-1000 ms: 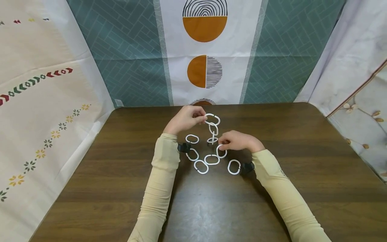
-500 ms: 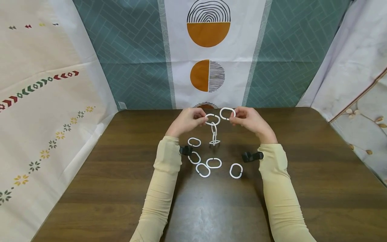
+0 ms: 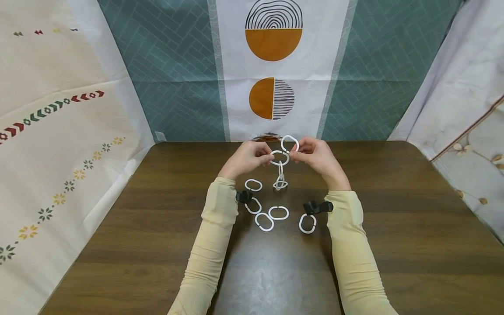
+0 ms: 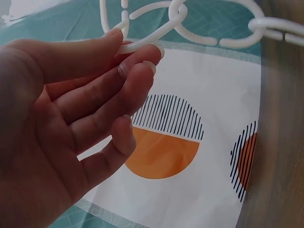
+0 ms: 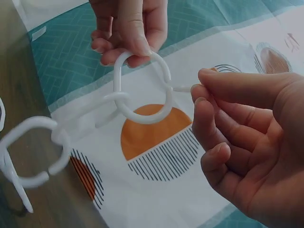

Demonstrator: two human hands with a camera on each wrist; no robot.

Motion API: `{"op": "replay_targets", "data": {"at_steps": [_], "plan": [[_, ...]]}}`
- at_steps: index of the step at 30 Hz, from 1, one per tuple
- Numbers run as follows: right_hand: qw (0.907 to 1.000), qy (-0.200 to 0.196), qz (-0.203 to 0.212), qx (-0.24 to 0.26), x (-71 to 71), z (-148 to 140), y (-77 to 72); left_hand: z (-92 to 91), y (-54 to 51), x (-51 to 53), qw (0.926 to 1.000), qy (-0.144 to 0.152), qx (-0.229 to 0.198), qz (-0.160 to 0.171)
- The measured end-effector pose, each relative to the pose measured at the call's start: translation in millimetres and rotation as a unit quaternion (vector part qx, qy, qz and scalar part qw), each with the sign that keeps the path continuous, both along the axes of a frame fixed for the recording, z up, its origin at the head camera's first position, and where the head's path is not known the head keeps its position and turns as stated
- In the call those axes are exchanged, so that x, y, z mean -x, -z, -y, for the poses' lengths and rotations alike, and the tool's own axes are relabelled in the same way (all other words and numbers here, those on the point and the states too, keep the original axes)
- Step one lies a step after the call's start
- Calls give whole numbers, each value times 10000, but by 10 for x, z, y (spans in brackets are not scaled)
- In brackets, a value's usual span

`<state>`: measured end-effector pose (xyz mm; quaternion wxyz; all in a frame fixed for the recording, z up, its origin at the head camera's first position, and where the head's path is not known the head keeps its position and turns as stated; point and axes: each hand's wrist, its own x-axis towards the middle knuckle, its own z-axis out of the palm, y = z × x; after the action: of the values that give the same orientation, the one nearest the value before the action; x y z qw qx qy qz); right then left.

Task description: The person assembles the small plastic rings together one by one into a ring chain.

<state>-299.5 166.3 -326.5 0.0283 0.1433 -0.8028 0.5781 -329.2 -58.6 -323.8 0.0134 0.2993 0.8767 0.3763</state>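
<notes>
My left hand (image 3: 249, 158) pinches the top link (image 3: 274, 163) of a short chain of white plastic links, the rest of which hangs down (image 3: 281, 179) toward the table. Between thumb and fingertips, my right hand (image 3: 316, 158) pinches a single white link (image 3: 284, 138), held up against the gap side of the top link. In the right wrist view this single link is edge-on and largely hidden, close to the gap of the top link (image 5: 118, 80). Whether the two are hooked together I cannot tell. The left wrist view shows the chain's linked pieces (image 4: 190, 35) running off to the right.
Several loose white links lie on the brown wooden table (image 3: 157, 245): one link (image 3: 260, 183) beside the left wrist, a cluster with another link (image 3: 278, 218) nearer the front, and a link (image 3: 301, 225) below the right wrist. A patterned curtain (image 3: 177, 87) hangs behind the table.
My right hand picked a loose link up from the table, raised it, then moved left until it met the chain's top link. The left hand has stayed nearly in place.
</notes>
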Motion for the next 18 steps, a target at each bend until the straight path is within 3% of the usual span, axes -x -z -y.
{"op": "replay_targets", "data": {"at_steps": [7, 18], "plan": [[9999, 31, 132, -62, 24, 18, 25, 17, -18, -11, 10000, 70, 41, -36], [9996, -240, 96, 112, 27, 63, 50, 18, -21, -13, 9999, 109, 11, -59]]}}
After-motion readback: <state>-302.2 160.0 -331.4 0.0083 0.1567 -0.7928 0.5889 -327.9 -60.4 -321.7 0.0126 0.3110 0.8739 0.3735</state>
